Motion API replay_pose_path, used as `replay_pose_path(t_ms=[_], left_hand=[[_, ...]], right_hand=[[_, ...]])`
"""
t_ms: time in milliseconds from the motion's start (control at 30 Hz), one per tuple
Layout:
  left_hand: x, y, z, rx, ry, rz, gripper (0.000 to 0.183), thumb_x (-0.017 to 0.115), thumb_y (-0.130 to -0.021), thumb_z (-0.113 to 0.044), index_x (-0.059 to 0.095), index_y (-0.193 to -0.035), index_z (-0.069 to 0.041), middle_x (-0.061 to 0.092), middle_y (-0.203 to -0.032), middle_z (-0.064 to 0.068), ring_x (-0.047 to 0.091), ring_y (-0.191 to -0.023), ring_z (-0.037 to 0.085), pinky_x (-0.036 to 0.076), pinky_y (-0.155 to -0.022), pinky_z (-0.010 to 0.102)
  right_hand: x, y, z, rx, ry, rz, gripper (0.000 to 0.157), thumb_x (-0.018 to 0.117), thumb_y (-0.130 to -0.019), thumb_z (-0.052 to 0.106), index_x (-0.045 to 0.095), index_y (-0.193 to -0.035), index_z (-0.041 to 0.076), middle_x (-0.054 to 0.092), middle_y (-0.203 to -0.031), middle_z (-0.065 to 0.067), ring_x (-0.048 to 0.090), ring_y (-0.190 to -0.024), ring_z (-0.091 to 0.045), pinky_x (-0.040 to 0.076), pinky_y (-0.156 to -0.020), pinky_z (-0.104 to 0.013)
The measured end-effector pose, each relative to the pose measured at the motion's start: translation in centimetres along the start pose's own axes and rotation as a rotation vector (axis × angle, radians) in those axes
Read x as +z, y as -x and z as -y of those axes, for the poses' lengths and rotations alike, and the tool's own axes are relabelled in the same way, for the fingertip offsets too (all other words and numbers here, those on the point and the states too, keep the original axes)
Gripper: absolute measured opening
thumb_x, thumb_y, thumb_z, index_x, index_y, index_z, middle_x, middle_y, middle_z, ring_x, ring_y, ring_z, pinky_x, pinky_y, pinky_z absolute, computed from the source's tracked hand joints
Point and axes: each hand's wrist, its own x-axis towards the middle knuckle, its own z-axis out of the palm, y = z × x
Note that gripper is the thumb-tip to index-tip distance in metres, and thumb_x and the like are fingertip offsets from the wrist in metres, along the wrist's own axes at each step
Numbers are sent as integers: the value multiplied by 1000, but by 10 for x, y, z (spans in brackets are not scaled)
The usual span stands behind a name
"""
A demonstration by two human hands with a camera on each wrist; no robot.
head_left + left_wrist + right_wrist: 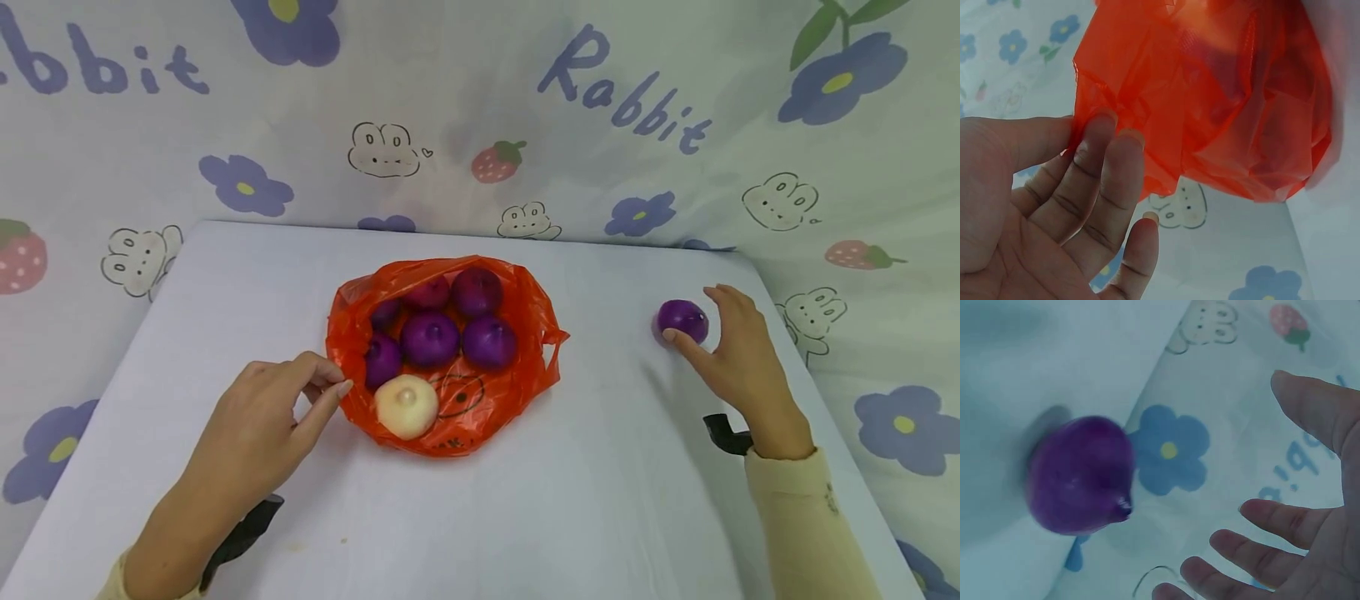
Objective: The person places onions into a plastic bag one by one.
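Note:
A red plastic bag (525, 379) lies spread on the white table with its mouth facing up. Several purple onions (430, 339) and one pale onion (407, 407) are inside it. At the bag's left rim, my left hand (258, 417) pinches the thin plastic between thumb and fingertips, as the left wrist view confirms. To the right, a single purple onion (682, 322) sits on the table outside the bag. My right hand (738, 362) is beside it, thumb and fingers spread apart. In the right wrist view a gap separates this onion (1079, 478) from the fingers.
The white table (600, 500) reaches back to a cloth backdrop (450, 100) printed with rabbits, flowers and strawberries. Dark straps (726, 435) hang at both wrists. Small faint stains mark the tabletop near the front left.

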Motion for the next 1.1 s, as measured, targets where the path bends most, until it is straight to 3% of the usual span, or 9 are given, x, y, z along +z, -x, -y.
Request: replay_pose_path(t_ms=[433,700,1100], left_hand=[[2,1,2,25,-2,-18,28,87,-82,-5,68,-99,-16,66,-79,-12,52,-70,11,43,-84,42],[2,1,1,28,-2,-17,28,87,-82,-5,68,-99,-16,67,-81,-11,54,-72,12,43,-84,42],[1,0,0,6,0,9,27,86,-84,-4,68,-101,-15,69,-82,-10,55,-73,12,44,-84,43]], right_hand=[[14,-13,-35,172,8,199,101,74,-98,40,13,-159,-14,19,-157,-46,24,-144,-63,23,-112,-74],[22,-21,-48,212,-18,234,107,75,-96,45,12,-159,-15,25,-154,-46,38,-133,-64,33,-105,-76],[29,-26,-54,249,-38,272,101,68,-100,46,13,-157,-17,27,-153,-46,35,-137,-63,33,-107,-74]])
